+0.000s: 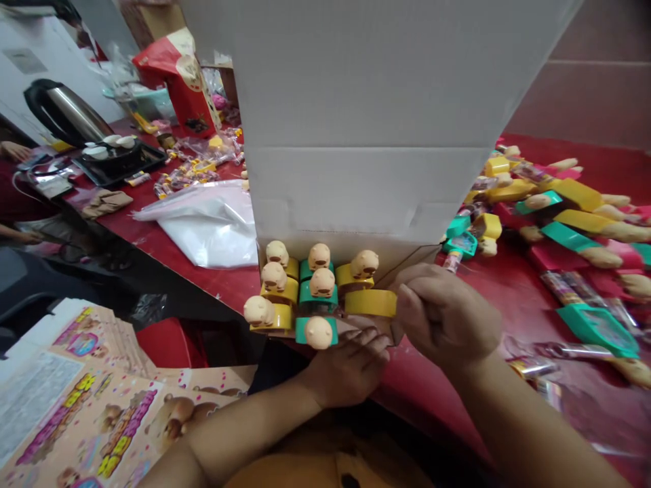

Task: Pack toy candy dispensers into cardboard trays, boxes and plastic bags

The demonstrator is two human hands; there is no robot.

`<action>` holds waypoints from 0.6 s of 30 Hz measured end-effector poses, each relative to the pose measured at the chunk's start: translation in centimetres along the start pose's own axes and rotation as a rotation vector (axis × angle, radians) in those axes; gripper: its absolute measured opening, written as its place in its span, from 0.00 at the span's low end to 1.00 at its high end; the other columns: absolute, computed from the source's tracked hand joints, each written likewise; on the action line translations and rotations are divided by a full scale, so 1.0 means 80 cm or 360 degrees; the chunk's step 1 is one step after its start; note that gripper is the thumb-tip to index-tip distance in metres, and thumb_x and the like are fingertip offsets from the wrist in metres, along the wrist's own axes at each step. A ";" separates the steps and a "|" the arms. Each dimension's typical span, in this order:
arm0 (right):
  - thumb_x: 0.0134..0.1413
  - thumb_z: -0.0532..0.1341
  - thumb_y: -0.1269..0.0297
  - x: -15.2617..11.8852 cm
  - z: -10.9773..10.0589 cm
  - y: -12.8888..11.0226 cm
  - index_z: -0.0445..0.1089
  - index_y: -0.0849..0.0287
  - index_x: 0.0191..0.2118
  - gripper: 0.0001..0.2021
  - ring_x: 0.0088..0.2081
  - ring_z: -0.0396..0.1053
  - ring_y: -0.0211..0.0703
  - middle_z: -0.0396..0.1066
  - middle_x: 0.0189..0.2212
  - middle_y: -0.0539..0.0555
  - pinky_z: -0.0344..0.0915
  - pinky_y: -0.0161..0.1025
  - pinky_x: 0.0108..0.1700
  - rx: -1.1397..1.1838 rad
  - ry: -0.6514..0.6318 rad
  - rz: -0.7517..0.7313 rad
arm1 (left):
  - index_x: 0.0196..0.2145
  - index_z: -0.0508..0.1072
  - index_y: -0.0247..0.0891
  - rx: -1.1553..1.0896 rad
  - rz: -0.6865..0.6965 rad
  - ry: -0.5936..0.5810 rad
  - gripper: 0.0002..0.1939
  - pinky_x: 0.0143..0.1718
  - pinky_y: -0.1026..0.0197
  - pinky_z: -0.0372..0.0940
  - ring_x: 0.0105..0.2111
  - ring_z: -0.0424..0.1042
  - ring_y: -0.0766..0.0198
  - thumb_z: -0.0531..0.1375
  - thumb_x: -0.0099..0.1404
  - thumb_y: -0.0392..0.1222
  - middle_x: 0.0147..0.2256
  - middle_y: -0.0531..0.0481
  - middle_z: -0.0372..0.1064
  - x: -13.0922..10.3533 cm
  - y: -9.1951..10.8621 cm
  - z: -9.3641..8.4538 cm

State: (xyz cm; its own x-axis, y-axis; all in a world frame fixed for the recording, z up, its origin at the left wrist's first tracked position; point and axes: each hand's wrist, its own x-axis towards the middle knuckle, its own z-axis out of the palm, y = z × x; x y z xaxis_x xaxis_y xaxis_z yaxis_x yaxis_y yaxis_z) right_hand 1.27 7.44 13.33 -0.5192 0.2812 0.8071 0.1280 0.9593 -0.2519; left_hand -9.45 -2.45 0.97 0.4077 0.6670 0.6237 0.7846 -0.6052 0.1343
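In front of me stands an open cardboard box (pixel 366 183) with its tall lid raised. Inside are several toys in rows, each a yellow or green plastic band with a beige animal head, such as a green one (pixel 318 332) and a yellow one (pixel 267 315). My right hand (pixel 445 315) is closed around the end of another yellow toy (pixel 370 303) at the box's right side; its head is hidden by my fingers. My left hand (pixel 350 362) lies with fingers stretched out along the box's front edge, holding nothing.
Loose toys (pixel 574 217) are heaped on the red table at right. Left are a plastic bag (pixel 208 224), wrapped sweets (pixel 188 173), a black tray (pixel 122 163), a kettle (pixel 74 112) and a red bag (pixel 186 88). Printed cardboard sheets (pixel 122 420) lie lower left. Another person (pixel 25 196) is at far left.
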 end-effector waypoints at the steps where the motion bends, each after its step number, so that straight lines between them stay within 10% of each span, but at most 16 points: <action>1: 0.56 0.53 0.77 0.005 -0.004 0.001 0.57 0.59 0.29 0.08 0.25 0.62 0.34 0.62 0.23 0.51 0.60 0.30 0.23 0.0008 -0.0105 -0.0033 | 0.41 0.70 0.33 -0.0008 -0.0003 0.0002 0.10 0.50 0.62 0.61 0.48 0.68 0.63 0.52 0.63 0.35 0.45 0.50 0.72 0.000 0.000 0.001; 12: 0.59 0.53 0.75 0.026 0.005 0.021 0.55 0.56 0.31 0.08 0.26 0.62 0.37 0.62 0.23 0.50 0.61 0.34 0.25 0.0056 -0.0437 -0.0227 | 0.39 0.72 0.33 -0.0025 -0.0034 0.0034 0.11 0.48 0.61 0.63 0.46 0.69 0.63 0.52 0.63 0.34 0.43 0.50 0.73 0.000 0.000 0.002; 18: 0.64 0.52 0.59 -0.007 0.040 0.012 0.57 0.57 0.38 0.07 0.32 0.64 0.40 0.65 0.30 0.53 0.64 0.39 0.33 -0.0083 -0.0153 -0.0258 | 0.38 0.73 0.36 -0.0025 -0.0131 0.0091 0.11 0.48 0.63 0.64 0.38 0.72 0.65 0.52 0.61 0.34 0.35 0.50 0.75 -0.001 0.003 0.004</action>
State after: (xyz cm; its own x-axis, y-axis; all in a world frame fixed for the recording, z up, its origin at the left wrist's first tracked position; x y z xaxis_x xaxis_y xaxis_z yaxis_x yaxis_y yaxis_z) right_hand -1.01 8.13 10.91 -0.6143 0.1215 0.7797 0.0784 0.9926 -0.0929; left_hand -9.12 -2.48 0.69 0.3144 0.6891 0.6529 0.8067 -0.5565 0.1990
